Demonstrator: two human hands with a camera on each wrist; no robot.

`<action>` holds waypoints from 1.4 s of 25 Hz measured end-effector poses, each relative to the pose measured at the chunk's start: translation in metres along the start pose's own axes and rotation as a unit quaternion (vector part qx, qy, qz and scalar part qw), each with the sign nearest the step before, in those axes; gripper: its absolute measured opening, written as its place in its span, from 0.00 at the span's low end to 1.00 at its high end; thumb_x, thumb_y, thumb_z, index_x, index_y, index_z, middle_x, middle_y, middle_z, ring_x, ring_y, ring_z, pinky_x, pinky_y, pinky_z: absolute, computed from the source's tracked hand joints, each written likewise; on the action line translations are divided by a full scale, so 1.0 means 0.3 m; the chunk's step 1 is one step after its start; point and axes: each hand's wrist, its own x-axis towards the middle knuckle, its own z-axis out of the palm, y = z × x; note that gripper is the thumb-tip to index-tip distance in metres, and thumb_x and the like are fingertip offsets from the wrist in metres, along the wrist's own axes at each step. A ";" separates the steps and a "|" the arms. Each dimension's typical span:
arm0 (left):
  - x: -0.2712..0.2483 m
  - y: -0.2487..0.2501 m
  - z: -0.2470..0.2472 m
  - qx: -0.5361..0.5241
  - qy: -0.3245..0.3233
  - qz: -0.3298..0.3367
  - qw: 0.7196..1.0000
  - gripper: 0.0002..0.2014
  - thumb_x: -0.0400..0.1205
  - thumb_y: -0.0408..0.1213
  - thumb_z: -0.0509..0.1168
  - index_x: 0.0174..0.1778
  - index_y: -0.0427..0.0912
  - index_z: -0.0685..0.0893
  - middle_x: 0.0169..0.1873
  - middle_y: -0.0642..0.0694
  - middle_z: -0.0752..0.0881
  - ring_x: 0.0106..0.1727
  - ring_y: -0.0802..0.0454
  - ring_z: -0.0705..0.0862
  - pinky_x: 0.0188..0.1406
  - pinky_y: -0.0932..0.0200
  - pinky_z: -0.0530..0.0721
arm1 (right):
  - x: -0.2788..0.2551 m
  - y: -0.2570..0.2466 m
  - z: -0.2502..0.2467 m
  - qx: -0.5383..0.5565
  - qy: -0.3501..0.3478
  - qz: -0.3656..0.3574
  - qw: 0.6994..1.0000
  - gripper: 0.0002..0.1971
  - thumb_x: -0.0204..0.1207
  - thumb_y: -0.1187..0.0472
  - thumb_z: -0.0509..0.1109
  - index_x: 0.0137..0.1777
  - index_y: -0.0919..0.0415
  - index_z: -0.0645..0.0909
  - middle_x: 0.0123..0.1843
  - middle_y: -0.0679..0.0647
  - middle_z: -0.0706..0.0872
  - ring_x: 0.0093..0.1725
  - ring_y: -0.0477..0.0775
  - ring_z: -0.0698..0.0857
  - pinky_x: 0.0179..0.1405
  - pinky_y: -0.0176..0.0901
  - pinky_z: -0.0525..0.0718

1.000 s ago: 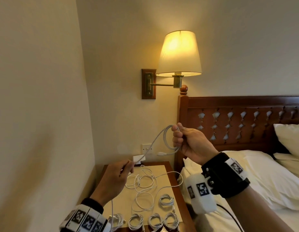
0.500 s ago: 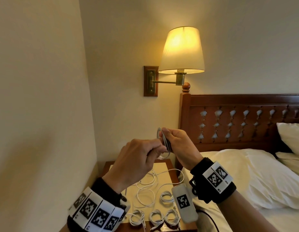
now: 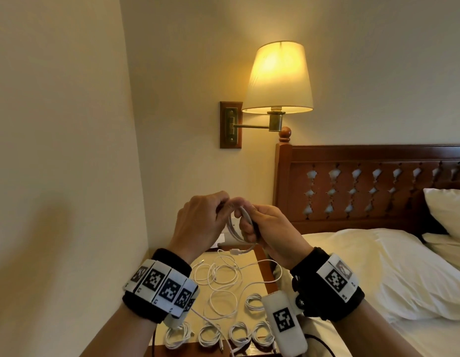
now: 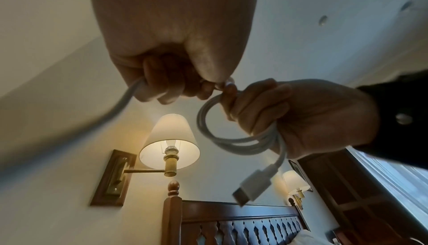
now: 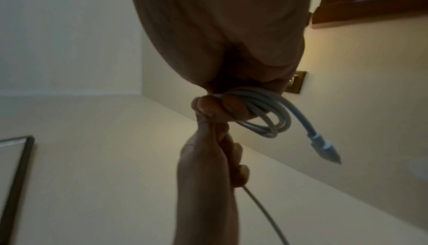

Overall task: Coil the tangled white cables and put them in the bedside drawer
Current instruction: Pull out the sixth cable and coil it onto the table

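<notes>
My right hand (image 3: pixel 249 228) grips a small coil of white cable (image 3: pixel 232 231) at chest height above the nightstand. My left hand (image 3: pixel 221 206) meets it from the left and pinches the same cable's free strand (image 4: pixel 120 106) at the top of the coil. In the left wrist view the coil (image 4: pixel 220 135) hangs from the right hand (image 4: pixel 277 113), with its connector (image 4: pixel 254 186) dangling below. The right wrist view shows the coil (image 5: pixel 266 117) and the connector (image 5: pixel 324 150). Loose tangled cables (image 3: pixel 218 276) lie on the nightstand (image 3: pixel 223 305). The drawer is out of view.
Several coiled cables (image 3: pixel 209 334) lie in a row at the nightstand's front edge, with one more (image 3: pixel 253 301) behind them. A lit wall lamp (image 3: pixel 278 78) hangs above. The bed (image 3: pixel 378 266) and wooden headboard (image 3: pixel 378 189) are to the right, and a wall is close on the left.
My left hand rose from the nightstand to the right hand, bringing the strand up to the coil. Both hands now sit together and slightly lower.
</notes>
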 end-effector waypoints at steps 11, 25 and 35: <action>-0.174 -0.258 0.111 -0.180 -0.058 -0.097 0.977 0.22 0.87 0.56 0.53 0.30 0.48 0.73 0.23 0.54 0.71 0.27 0.58 0.70 0.31 0.59 0.69 | -0.019 -0.104 -0.180 0.397 -0.101 0.066 0.910 0.13 0.85 0.56 0.56 0.44 0.61 0.77 0.25 0.45 0.69 0.22 0.42 0.69 0.25 0.32 0.72; -0.096 0.090 -0.092 -0.015 -0.085 0.127 0.988 0.08 0.87 0.48 0.59 0.41 0.58 0.75 0.25 0.66 0.72 0.27 0.63 0.74 0.27 0.70 0.66 | 0.011 -0.052 -0.017 -0.055 0.059 -0.096 0.992 0.18 0.89 0.57 0.52 0.43 0.64 0.76 0.25 0.49 0.79 0.24 0.45 0.77 0.29 0.36 0.76; -0.013 -0.004 -0.043 0.091 -0.008 0.069 0.993 0.20 0.85 0.64 0.49 0.42 0.52 0.74 0.30 0.57 0.80 0.29 0.58 0.77 0.27 0.59 0.77 | -0.006 -0.023 0.013 -0.099 0.022 -0.048 0.994 0.19 0.89 0.56 0.52 0.45 0.67 0.78 0.26 0.52 0.71 0.24 0.46 0.69 0.27 0.37 0.69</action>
